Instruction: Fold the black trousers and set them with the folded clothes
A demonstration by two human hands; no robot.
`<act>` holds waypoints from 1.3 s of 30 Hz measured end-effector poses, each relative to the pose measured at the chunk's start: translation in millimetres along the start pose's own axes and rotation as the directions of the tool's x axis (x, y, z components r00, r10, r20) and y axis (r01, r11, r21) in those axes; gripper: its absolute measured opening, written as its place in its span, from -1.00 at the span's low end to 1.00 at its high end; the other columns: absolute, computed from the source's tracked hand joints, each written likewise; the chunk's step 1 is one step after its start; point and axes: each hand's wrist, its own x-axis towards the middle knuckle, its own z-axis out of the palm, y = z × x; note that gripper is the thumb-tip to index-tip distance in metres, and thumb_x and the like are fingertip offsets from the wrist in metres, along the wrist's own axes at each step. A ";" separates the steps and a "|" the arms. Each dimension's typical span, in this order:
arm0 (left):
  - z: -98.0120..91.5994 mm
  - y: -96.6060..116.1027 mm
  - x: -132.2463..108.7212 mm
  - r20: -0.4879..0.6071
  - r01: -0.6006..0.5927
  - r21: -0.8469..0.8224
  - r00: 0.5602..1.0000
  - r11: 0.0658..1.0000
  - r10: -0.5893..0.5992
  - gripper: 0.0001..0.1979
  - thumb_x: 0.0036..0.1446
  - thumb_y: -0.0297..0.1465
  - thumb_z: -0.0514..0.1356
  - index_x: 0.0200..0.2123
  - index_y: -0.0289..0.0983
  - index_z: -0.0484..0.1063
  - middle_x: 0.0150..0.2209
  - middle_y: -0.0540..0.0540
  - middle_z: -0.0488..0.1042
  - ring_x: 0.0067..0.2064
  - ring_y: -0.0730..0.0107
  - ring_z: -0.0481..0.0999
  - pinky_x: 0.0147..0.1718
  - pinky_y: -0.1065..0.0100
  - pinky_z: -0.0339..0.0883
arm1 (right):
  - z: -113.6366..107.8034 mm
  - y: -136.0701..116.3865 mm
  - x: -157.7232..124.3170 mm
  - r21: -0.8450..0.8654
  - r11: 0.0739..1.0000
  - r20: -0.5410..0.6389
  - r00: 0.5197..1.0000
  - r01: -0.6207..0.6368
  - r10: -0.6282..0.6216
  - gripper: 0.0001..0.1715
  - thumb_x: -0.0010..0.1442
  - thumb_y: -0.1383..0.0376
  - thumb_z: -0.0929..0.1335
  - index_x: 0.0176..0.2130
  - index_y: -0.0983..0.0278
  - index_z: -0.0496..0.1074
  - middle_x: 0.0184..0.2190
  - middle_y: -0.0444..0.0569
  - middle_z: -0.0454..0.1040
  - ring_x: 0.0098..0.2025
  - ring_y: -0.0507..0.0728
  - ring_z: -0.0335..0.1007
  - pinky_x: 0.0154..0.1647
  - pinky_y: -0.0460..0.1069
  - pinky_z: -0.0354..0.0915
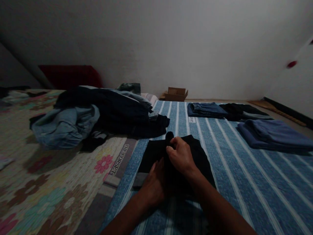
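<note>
A black garment (149, 153) lies partly folded on the blue striped sheet (232, 156) in front of me. My right hand (181, 156) is closed in a pinch on a raised fold of the black fabric near its far edge. My left hand (153, 186) lies on the garment's near side with its fingers pressed together on the cloth, partly hidden under my right wrist.
A heap of unfolded jeans and dark clothes (97, 114) sits at the left on a floral sheet (49, 182). Folded blue jeans (206, 109), a folded black garment (244, 111) and a folded blue garment (274, 133) lie at the right. A cardboard box (175, 94) stands by the wall.
</note>
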 end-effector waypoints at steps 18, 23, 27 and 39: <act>-33.3 -40.9 -34.4 -0.059 0.403 -0.393 0.886 0.826 -0.460 -0.51 0.09 -0.25 0.03 0.05 -0.31 0.40 0.11 -0.17 0.39 0.15 0.12 0.34 0.16 0.14 0.17 | 27.4 28.7 -21.7 0.208 0.977 0.253 0.962 0.052 -0.105 -0.71 0.09 0.36 0.26 -0.14 0.30 0.37 -0.40 -0.07 0.48 -0.37 0.08 0.41 -0.36 -0.05 0.26; -47.0 -35.4 -19.0 -0.057 0.508 -0.506 0.787 0.697 -0.615 -0.42 0.12 -0.07 -0.03 0.01 -0.38 0.39 -0.14 -0.21 0.54 -0.07 0.11 0.51 -0.04 0.20 0.33 | 28.5 37.8 -25.0 0.286 0.953 0.245 0.954 0.098 -0.171 -0.72 0.09 0.42 0.25 -0.16 0.28 0.37 -0.33 -0.06 0.50 -0.28 0.08 0.43 -0.27 -0.05 0.29; -47.6 -33.5 -1.0 -0.007 0.593 -0.337 0.775 0.731 -0.632 -0.28 0.01 0.00 0.09 0.11 -0.40 0.26 -0.30 -0.15 0.54 -0.25 0.15 0.53 -0.26 0.25 0.34 | 26.3 36.0 -29.3 0.292 0.942 0.218 0.947 0.168 -0.236 -0.73 0.08 0.44 0.24 -0.19 0.26 0.38 -0.36 -0.09 0.48 -0.31 0.06 0.41 -0.29 -0.06 0.28; -46.7 -30.3 15.5 -0.029 0.579 -0.303 0.789 0.757 -0.614 -0.20 -0.14 -0.22 0.18 0.19 -0.42 0.13 -0.51 0.08 0.28 -0.44 0.31 0.37 -0.44 0.34 0.19 | -10.6 54.1 -44.3 -0.061 0.858 0.051 0.860 0.511 -0.508 -0.80 0.20 0.43 0.20 -0.29 0.31 0.39 -0.39 0.00 0.43 -0.34 0.10 0.35 -0.31 -0.01 0.27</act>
